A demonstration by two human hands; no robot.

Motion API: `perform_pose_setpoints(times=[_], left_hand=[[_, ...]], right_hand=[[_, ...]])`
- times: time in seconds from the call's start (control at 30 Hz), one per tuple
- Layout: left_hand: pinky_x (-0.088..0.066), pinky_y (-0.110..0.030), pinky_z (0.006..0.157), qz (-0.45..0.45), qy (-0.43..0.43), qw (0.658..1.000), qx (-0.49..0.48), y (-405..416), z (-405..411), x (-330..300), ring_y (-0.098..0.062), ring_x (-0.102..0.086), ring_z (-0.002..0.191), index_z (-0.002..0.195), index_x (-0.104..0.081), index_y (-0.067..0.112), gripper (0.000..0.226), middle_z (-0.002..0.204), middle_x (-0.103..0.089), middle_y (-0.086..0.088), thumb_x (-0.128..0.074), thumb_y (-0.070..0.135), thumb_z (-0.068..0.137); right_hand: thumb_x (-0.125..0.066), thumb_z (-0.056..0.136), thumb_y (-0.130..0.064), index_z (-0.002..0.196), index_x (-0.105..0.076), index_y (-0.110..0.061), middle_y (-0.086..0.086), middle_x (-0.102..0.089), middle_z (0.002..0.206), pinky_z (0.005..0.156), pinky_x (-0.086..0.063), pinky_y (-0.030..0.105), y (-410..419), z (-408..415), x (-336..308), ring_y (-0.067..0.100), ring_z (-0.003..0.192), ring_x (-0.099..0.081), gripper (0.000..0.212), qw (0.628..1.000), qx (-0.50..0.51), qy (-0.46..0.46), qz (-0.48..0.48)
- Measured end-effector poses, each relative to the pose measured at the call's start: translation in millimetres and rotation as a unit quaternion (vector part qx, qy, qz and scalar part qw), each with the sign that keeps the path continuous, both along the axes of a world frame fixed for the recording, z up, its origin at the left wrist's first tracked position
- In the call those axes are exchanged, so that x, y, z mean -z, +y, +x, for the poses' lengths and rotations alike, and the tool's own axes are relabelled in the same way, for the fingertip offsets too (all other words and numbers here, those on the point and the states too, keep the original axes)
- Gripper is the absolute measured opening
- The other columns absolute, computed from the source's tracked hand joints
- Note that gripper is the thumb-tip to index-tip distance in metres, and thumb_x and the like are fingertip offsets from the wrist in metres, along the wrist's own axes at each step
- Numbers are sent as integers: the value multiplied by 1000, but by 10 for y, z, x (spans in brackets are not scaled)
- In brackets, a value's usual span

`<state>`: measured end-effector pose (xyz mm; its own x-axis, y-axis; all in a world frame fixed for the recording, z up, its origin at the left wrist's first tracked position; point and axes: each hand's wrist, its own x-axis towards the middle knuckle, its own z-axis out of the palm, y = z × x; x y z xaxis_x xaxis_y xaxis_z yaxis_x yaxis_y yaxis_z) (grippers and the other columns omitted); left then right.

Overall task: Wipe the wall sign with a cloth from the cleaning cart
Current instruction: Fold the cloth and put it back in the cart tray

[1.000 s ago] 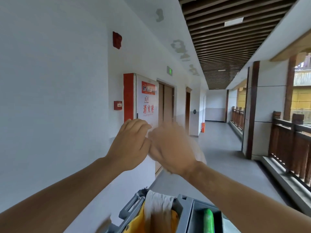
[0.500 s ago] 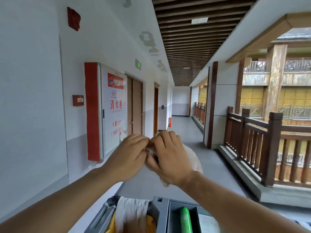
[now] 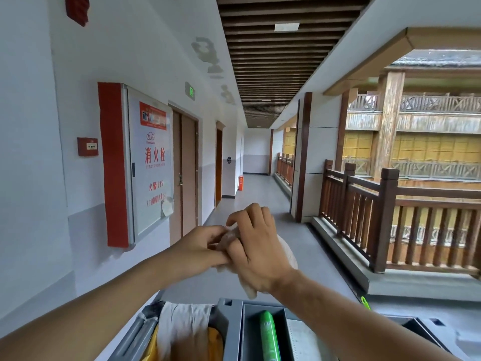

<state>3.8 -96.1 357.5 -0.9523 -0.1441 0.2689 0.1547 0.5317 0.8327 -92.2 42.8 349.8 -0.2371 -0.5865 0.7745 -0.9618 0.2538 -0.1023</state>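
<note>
Both hands meet in front of me above the cleaning cart (image 3: 231, 332), bunching a pale cloth (image 3: 286, 252) between them. My left hand (image 3: 200, 246) pinches one end of the cloth. My right hand (image 3: 256, 246) is wrapped over the rest, which hangs out below its palm. The wall sign, a white panel with red characters in a red-edged cabinet (image 3: 153, 162), hangs on the left wall, beyond arm's reach. A small pale patch sits at its lower right corner.
A second white cloth (image 3: 182, 324) drapes over the cart's yellow bag, and a green spray can (image 3: 269, 337) lies in the grey tray. A wooden railing (image 3: 385, 209) lines the corridor's right side. Brown doors (image 3: 187, 178) follow the cabinet.
The view has swung right and lowered, so the sign moved left in frame. Both hands stayed together, working the cloth between them, and sank a little toward the cart.
</note>
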Motion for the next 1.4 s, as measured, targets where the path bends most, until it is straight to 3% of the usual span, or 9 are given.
perform_pose_setpoints(times=[0.1, 0.23, 0.37, 0.57, 0.83, 0.97, 1.17, 1.27, 1.4], left_hand=[[-53, -52, 89, -16, 16, 999, -43, 57, -60, 20, -21, -64, 89, 95, -69, 9, 26, 90, -70, -18, -70, 10, 69], [-51, -36, 67, 54, -10, 998, -32, 44, -98, 83, -22, -61, 82, 92, -61, 6, 24, 84, -59, -12, -66, 10, 69], [-58, -43, 70, 169, -80, 982, 10, -27, -131, 270, -29, -64, 90, 99, -58, 8, 34, 94, -62, -14, -65, -3, 68], [-50, -32, 61, 189, -168, 967, 42, -138, -179, 712, -30, -52, 89, 86, -56, 17, 37, 89, -52, -13, -60, -16, 67], [-57, -47, 92, 249, -301, 920, 32, -106, -228, 1218, -33, -63, 118, 129, -57, 15, 66, 127, -65, -15, -71, -17, 72], [-47, -50, 105, 300, -314, 898, 71, 122, -392, 1503, -31, -66, 115, 120, -65, 8, 45, 125, -69, -17, -70, 9, 75], [-59, -48, 81, 430, -279, 856, 74, 405, -690, 2202, -34, -69, 109, 123, -66, 15, 59, 121, -70, -18, -70, -7, 69], [-58, -52, 89, 346, -323, 879, 59, 588, -881, 2581, -36, -70, 106, 119, -65, 14, 58, 115, -72, -20, -71, -14, 69], [-59, -54, 83, 106, -385, 917, 1, 830, -1018, 3076, -33, -71, 97, 117, -62, 15, 55, 105, -71, -16, -75, -13, 71]], right_hand=[[-31, 85, -42, 109, -57, -16, 2, -47, 108, 93, -39, 35, 23, -23, 74, 21, 101, -41, 44, 999, -19, -46, 14], [-45, 79, -59, 120, -55, -28, -4, -51, 114, 86, -43, 22, 74, -158, 119, 9, 102, -54, 52, 961, -88, -262, 6], [-59, 73, -81, 119, -65, -28, -3, -74, 112, 99, -50, 40, 232, -418, 447, 17, 105, -70, 71, 822, -175, -520, 155], [-71, 91, -37, 134, -54, -8, 14, -65, 130, 108, -44, 52, 303, -429, 1178, 32, 123, -61, 55, 664, -300, -669, 149], [-79, 78, -1, 126, -55, -5, 20, -68, 120, 90, -56, 56, 600, -613, 1445, 38, 105, -69, 54, 663, -201, -720, 24], [-79, 77, -4, 131, -53, -7, 24, -64, 127, 93, -53, 58, 913, -767, 1637, 43, 113, -65, 60, 612, -214, -761, 11], [-76, 73, 1, 128, -54, -14, 18, -67, 120, 86, -56, 54, 1383, -897, 2147, 39, 109, -67, 61, 573, -193, -797, -18], [-70, 78, 12, 121, -54, -12, 15, -72, 113, 79, -59, 48, 1584, -940, 2542, 35, 101, -71, 51, 560, -127, -819, -11], [-64, 79, 23, 118, -52, -10, 20, -66, 114, 88, -58, 50, 1703, -906, 3112, 33, 99, -71, 53, 567, -9, -822, 53]])
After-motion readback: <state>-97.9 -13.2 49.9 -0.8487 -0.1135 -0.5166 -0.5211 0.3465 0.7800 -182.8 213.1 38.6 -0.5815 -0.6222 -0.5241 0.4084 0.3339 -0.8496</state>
